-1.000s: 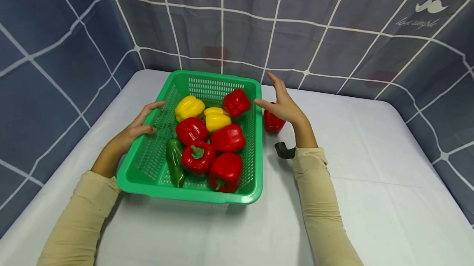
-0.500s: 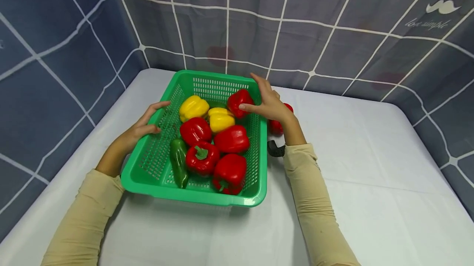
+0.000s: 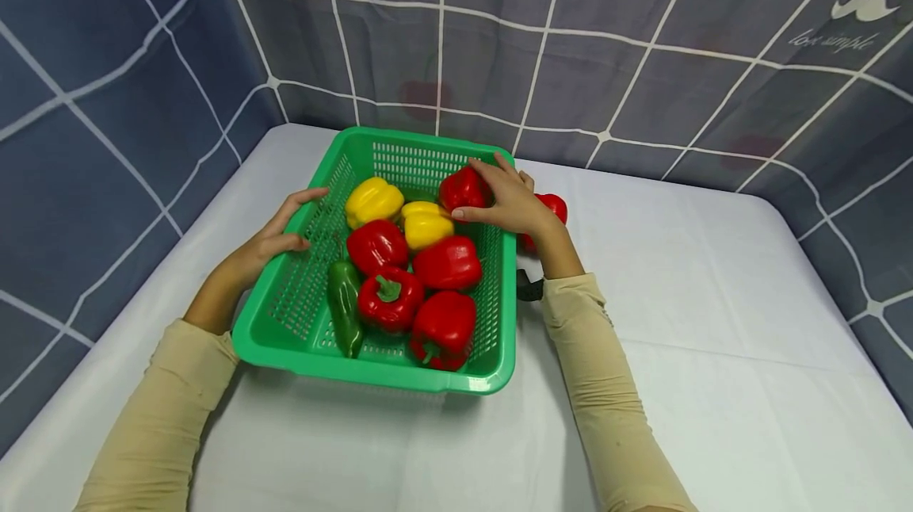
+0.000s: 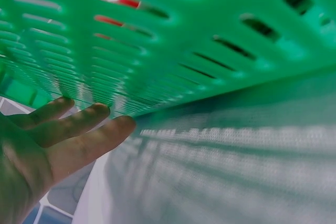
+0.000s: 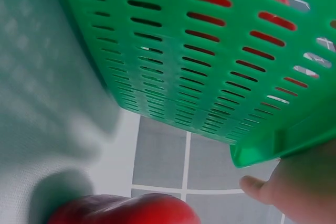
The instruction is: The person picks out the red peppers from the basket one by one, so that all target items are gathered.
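Observation:
A green plastic basket (image 3: 371, 371) stands on the white cloth in the head view, holding several red bell peppers (image 3: 388, 299), two yellow bell peppers (image 3: 374, 201) and a long green pepper (image 3: 345, 310). My left hand (image 3: 265, 246) grips its left rim, thumb inside; in the left wrist view, three fingers of the left hand (image 4: 79, 140) lie outside the slotted wall. Over the far right rim, my right hand (image 3: 509, 203) holds on, its thumb inside near a red pepper (image 3: 464, 189). The right wrist view shows the right hand (image 5: 302, 187) at the rim, with one finger outside.
Another red bell pepper (image 3: 555, 208) lies on the cloth just outside the basket's right side, partly hidden by the right hand. A black band piece (image 3: 529, 287) sits at the right wrist. Grey checked curtains (image 3: 499, 36) surround the table (image 3: 678, 282) at the back and sides.
My right hand has moved left, from beside the basket onto its right rim. The left hand keeps its place on the left rim. The head view has shifted slightly.

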The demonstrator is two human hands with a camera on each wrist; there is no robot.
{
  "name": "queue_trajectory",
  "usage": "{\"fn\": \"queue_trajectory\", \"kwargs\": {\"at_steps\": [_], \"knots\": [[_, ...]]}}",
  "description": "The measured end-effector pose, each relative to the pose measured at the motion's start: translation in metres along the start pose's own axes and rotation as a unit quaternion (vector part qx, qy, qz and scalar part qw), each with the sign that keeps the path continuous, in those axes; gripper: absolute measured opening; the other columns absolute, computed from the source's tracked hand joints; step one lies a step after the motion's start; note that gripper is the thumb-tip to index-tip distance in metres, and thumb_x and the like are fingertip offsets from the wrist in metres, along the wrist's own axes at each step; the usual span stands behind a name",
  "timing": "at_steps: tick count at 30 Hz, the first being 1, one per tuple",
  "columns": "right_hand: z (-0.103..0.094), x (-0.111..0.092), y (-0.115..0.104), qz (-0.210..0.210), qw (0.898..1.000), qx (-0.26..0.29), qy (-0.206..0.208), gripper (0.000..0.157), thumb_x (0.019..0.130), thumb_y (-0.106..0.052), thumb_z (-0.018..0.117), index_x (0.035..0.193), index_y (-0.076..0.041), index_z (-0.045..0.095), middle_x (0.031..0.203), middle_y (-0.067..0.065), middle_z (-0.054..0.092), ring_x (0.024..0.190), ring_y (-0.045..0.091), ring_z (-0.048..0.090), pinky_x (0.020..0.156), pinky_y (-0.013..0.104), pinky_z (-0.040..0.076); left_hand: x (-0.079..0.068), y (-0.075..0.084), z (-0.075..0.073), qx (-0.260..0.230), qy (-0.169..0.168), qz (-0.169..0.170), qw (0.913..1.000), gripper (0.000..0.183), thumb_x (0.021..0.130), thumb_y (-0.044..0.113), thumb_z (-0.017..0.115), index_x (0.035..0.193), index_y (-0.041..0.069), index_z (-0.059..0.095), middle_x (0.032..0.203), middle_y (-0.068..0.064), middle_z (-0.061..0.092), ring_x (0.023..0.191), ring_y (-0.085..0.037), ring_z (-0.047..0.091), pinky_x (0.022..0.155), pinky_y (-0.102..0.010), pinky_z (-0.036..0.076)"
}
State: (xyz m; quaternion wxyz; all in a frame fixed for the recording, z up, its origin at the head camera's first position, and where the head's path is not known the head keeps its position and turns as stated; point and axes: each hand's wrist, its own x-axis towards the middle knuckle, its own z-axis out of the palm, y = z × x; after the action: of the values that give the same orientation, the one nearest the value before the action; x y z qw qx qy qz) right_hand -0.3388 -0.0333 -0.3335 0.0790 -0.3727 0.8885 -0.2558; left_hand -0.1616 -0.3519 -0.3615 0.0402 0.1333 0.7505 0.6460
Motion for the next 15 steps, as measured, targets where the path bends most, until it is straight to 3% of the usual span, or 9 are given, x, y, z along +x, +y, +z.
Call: {"fn": "queue_trajectory", "kwargs": {"at_steps": [6, 15], "knots": [[0.0001, -0.0012, 0.0015, -0.023, 1.0, 0.001, 0.009, 0.08, 0.075, -0.046, 0.067, 0.142, -0.019, 0.032, 0.145, 0.003, 0.033, 0.14, 0.023, 0.008, 0.105, 0.057, 0.004, -0.0001, 0.0004, 0.0, -0.001, -0.001, -0.005, 1.0, 0.068, 0.082, -0.004, 0.031, 0.143, 0.024, 0.02, 0.145, -0.015, 0.007, 0.104, -0.012, 0.047, 0.072, -0.026, 0.052], [-0.0003, -0.0025, 0.0015, -0.063, 0.997, 0.03, 0.016, 0.093, 0.07, -0.032, 0.075, 0.145, -0.019, 0.022, 0.146, 0.003, 0.024, 0.13, 0.022, 0.032, 0.105, 0.057, 0.003, 0.0004, 0.0002, 0.0002, 0.016, 0.005, 0.001, 0.9999, 0.068, 0.081, -0.005, 0.031, 0.143, 0.022, 0.02, 0.147, -0.013, 0.006, 0.108, -0.012, 0.042, 0.075, -0.022, 0.05]]}}
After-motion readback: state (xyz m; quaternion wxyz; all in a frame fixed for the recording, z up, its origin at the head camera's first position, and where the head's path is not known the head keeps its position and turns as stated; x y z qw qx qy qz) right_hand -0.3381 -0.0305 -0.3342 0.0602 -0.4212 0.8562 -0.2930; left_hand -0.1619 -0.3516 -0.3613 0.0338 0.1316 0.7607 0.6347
